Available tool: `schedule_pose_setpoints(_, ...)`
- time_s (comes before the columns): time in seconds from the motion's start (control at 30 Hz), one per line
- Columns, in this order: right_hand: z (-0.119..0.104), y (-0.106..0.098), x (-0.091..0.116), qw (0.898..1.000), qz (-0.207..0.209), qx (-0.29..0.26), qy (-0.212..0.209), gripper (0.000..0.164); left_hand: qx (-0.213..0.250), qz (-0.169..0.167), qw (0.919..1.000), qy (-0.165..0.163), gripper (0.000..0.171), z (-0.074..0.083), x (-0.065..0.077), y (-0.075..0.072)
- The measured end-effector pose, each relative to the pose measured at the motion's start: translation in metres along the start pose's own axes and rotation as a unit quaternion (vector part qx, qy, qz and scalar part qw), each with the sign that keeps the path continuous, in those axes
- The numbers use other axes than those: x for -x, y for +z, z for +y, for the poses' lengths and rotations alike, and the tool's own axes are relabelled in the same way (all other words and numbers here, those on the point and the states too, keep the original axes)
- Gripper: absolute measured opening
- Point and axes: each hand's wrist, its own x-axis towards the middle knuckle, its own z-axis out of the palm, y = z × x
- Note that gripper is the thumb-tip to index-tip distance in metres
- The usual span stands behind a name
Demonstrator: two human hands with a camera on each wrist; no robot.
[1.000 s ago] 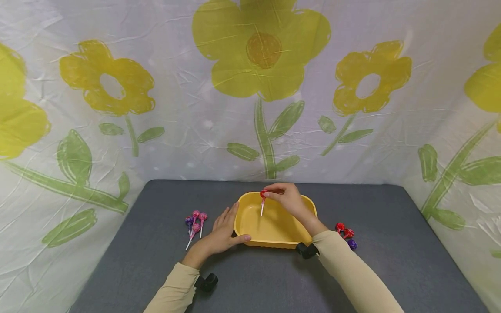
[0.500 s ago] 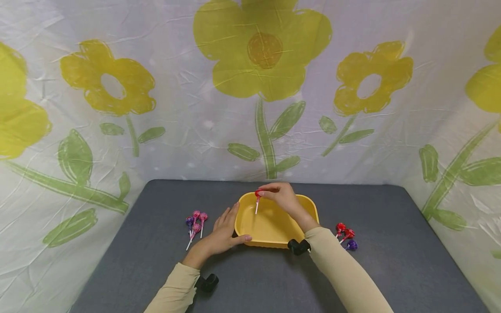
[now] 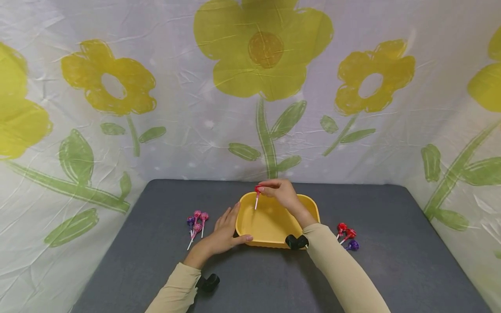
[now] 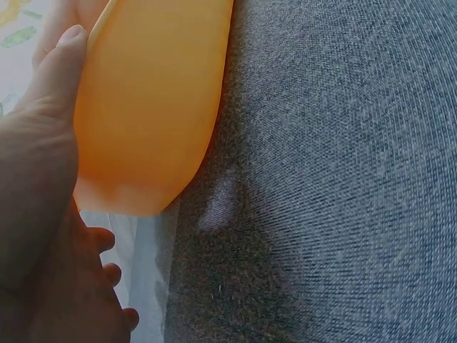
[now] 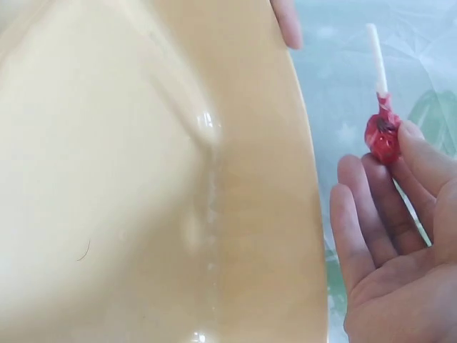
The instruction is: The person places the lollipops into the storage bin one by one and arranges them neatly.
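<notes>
My right hand (image 3: 279, 191) pinches a red-wrapped lollipop (image 5: 384, 136) by its candy end, between thumb and fingers. Its white stick points down over the yellow plastic basin (image 3: 270, 224) in the head view. The basin's inside holds no candy in the right wrist view, only a small hair-like strand. My left hand (image 3: 223, 232) lies against the basin's left end, fingers extended along its side and thumb at the near rim. From the left wrist view, the thumb (image 4: 61, 64) rests at the rim of the orange-looking basin wall (image 4: 153, 107).
Left of the basin lies a group of pink and purple lollipops (image 3: 197, 227) on the dark grey table (image 3: 250, 282). Two red lollipops (image 3: 349, 234) and a purple lollipop (image 3: 353, 245) lie to the right. A flower-printed cloth (image 3: 188, 139) hangs behind the table.
My right hand has shifted slightly left and up, carrying the red lollipop over the basin's far left part. The left hand keeps its place at the basin.
</notes>
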Motion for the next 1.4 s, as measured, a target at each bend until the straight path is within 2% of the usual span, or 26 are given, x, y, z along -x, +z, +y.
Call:
schedule_pose_setpoints(0.13,-0.001,-0.002,-0.002,1.0,-0.016,0.007,-0.012,0.036,-0.001,0.004,1.0,0.006,0.113,-0.001,-0.001,-0.001)
schedule_pose_setpoints(0.37,0.005,0.001,-0.006,1.0,-0.019,0.011,-0.021,0.031,-0.004,0.007,0.9999,0.012,0.114,-0.002,-0.001,0.0)
schedule_pose_setpoints(0.67,0.012,0.006,-0.01,0.998,-0.044,0.033,-0.028,0.022,0.001,0.007,1.0,0.004,0.113,0.0,0.0,0.0)
schedule_pose_setpoints(0.9,0.017,0.009,-0.011,0.996,-0.072,0.053,-0.031,0.029,0.006,0.01,0.9997,0.02,0.113,-0.001,0.002,0.002)
schedule_pose_setpoints(1.1,0.016,0.01,-0.01,0.991,-0.106,0.072,-0.024,0.026,0.018,0.023,0.9987,0.041,0.115,-0.002,0.003,0.003)
schedule_pose_setpoints(1.27,0.018,0.012,-0.011,0.987,-0.125,0.101,-0.025,0.021,0.012,0.021,0.9992,0.032,0.115,-0.007,-0.001,0.006)
schedule_pose_setpoints(1.4,0.019,0.012,-0.012,0.979,-0.158,0.124,-0.041,0.025,0.009,0.021,0.9993,0.03,0.114,-0.009,-0.001,0.008)
